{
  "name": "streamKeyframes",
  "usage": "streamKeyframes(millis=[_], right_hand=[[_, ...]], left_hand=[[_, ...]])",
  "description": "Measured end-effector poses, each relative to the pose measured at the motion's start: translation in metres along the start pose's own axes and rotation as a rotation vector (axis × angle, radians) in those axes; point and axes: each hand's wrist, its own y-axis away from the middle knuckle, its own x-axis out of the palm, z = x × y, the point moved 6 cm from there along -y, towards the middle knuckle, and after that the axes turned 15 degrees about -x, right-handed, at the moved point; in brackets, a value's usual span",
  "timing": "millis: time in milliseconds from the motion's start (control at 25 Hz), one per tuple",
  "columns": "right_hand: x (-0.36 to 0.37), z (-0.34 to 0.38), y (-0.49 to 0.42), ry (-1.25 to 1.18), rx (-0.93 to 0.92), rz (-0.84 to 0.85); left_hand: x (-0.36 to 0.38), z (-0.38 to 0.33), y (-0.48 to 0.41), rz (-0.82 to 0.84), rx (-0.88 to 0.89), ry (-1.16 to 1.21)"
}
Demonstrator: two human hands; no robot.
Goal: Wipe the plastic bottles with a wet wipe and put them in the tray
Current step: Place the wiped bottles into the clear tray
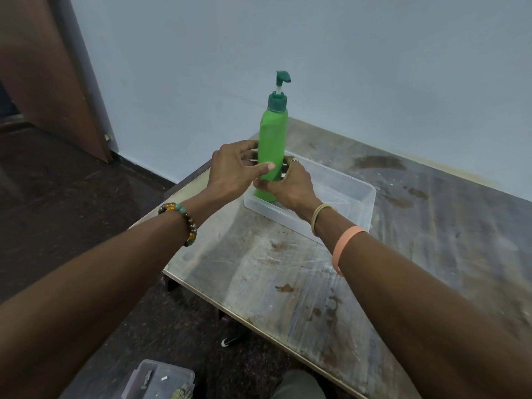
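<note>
A green pump bottle (273, 139) stands upright in the near left corner of a clear plastic tray (371, 194) on a stained, worn bench (288, 272), as we see it from above. The left grip (234, 168) curls round the bottle's middle, thumb laid across its front; the right grip (290, 187) clasps it lower down, near the tray's rim. We note a beaded bracelet (185, 223) on the left wrist and an orange band (345, 246) on the right. A grey plastic box (161, 378) sits on the floor below.
</note>
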Motion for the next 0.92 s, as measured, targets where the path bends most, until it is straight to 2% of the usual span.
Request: streamKeyframes(millis=[320, 920], right_hand=[[-0.028, -0.004, -0.004, -0.056, 0.02, -0.083], [-0.031, -0.022, -0.007, -0.12, 0.038, -0.041]], left_hand=[[0.02, -0.019, 0.0, -0.022, 0.046, -0.008], [0.04, -0.021, -0.009, -0.009, 0.02, -0.106]])
